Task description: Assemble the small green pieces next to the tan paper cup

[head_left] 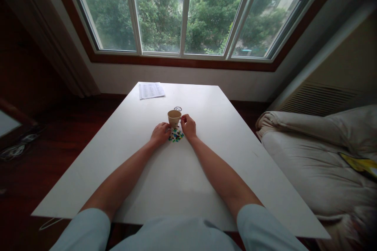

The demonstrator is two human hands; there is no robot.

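Note:
A small beige cup (174, 119) stands upright on the white table (176, 180). In front of it lies a loose pile of small beads (176, 135), mostly green, blue and dark. My left hand (160, 133) rests on the table with its curled fingertips at the left edge of the beads, close to the cup's lower side. At the cup's right, my right hand (189, 126) is raised with its fingers pinched together. What either hand holds is too small to make out. Behind the cup lies a thin coiled string or wire (178, 108).
Printed sheets of paper (152, 90) lie at the table's far left corner. Beyond the table is a wide window (182, 15). A pale padded sofa (318, 157) stands to the right, and cables (17, 147) lie on the dark floor to the left.

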